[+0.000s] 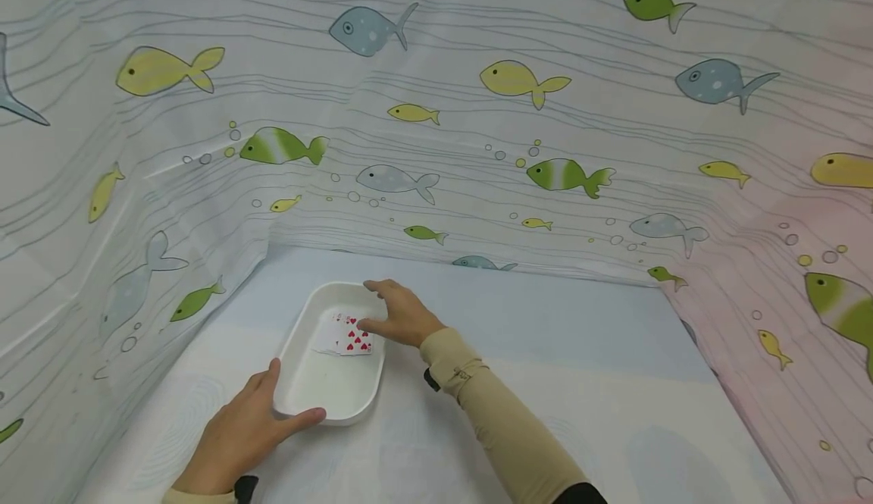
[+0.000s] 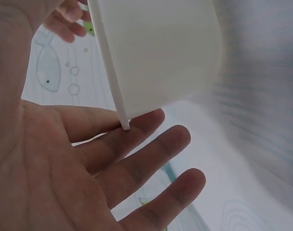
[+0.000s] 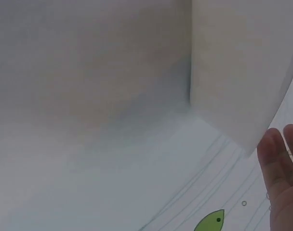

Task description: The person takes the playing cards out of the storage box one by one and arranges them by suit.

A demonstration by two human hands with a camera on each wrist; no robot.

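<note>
A white plastic tray [image 1: 327, 383] with rounded corners sits on the table. Inside it, toward the far end, lie a few overlapping playing cards [image 1: 356, 341], the top one showing red hearts. My left hand [image 1: 242, 424] is at the near left corner, thumb along the near rim and fingers by the left side. In the left wrist view its extended fingers [image 2: 151, 168] touch the outside of the tray wall [image 2: 161, 57]. My right hand [image 1: 402, 318] is at the far right corner, fingers extended by the rim and thumb over the cards. Nothing is pinched in it.
The tabletop [image 1: 546, 352] bears a pale cloth. Fish-patterned sheets [image 1: 436, 140] rise behind the table and along both sides, close to the tray on the left. More tabletop stretches right of the right forearm [image 1: 505, 421].
</note>
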